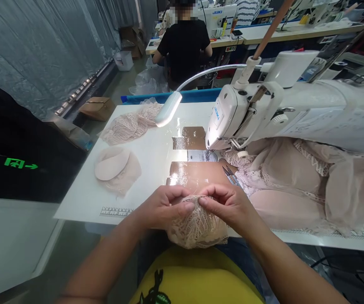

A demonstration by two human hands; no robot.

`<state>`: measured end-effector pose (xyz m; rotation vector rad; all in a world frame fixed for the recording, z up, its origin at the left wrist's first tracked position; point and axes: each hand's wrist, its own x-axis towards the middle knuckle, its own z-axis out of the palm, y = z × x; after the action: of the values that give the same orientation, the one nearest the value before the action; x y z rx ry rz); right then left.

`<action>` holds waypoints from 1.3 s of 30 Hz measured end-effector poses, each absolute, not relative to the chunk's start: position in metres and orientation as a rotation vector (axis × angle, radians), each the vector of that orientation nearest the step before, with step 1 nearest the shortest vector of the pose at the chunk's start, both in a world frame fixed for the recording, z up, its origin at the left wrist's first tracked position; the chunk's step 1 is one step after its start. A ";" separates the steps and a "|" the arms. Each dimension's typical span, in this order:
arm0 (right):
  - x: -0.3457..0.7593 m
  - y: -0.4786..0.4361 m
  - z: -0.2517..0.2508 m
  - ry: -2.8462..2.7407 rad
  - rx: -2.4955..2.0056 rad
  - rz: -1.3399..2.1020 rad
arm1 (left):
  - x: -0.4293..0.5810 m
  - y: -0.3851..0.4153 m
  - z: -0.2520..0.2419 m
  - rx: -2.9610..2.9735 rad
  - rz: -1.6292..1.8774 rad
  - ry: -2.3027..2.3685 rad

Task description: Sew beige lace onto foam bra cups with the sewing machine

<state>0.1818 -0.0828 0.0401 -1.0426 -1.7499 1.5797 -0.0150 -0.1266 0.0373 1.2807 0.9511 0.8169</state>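
Observation:
A beige lace bra cup (197,230) hangs over the table's front edge, close to my body. Its upper edge is pinched from the left by my left hand (165,207), thumb on top. On the other side my right hand (228,204) pinches the same edge between thumb and forefinger. The two thumbs are a small gap apart. Beyond my hands stands a white sewing machine (264,109), its needle area lit. Thread snips (231,175) lie right of the needle plate (202,156), against a heap of beige cups and lace (289,181).
On the white table (153,160), a pale foam cup on mesh (115,166) and a pile of lace pieces (131,126) lie to the left. A bendable lamp (169,109) arches over the table. Ahead, a co-worker in black (184,46) sits at another machine.

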 end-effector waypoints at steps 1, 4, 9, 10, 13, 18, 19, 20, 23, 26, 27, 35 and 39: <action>0.183 -0.082 0.041 -1.731 -1.032 1.604 | -0.016 -0.126 0.037 1.234 0.801 0.908; 0.185 -0.080 0.042 -1.686 -0.991 1.685 | -0.015 -0.123 0.035 1.202 0.813 0.858; 0.186 -0.075 0.037 -1.539 -0.948 1.853 | 0.000 -0.119 0.031 1.194 0.916 0.845; 0.185 -0.073 0.036 -1.509 -0.940 1.884 | 0.004 -0.119 0.030 1.156 0.941 0.845; 0.188 -0.066 0.034 -1.439 -0.929 1.956 | 0.010 -0.118 0.031 0.949 1.012 0.892; 0.220 -0.050 0.041 -1.497 -1.059 1.730 | -0.030 -0.107 0.056 0.778 1.292 1.251; 0.229 -0.047 0.043 -1.539 -1.097 1.653 | -0.040 -0.103 0.062 0.828 1.384 1.376; 0.237 -0.044 0.044 -1.592 -1.134 1.578 | -0.048 -0.097 0.067 0.921 1.457 1.513; 0.253 -0.034 0.046 -1.805 -1.197 1.341 | -0.048 -0.075 0.068 1.458 1.440 1.830; 0.250 -0.022 0.048 -2.074 -1.186 1.106 | -0.010 -0.047 0.043 1.964 1.093 1.749; 0.246 -0.019 0.048 -2.165 -1.174 1.026 | 0.006 -0.040 0.032 2.018 0.975 1.698; 0.216 -0.010 0.032 -2.594 -1.198 0.645 | 0.066 -0.043 -0.005 2.106 0.857 1.492; 0.212 -0.013 0.014 -2.750 -1.216 0.429 | 0.049 -0.043 0.026 2.329 0.474 1.385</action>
<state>0.2121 -0.0128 0.0145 -1.2157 -2.7500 0.4287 0.0486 -0.0428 0.0263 2.3294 1.3845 0.4741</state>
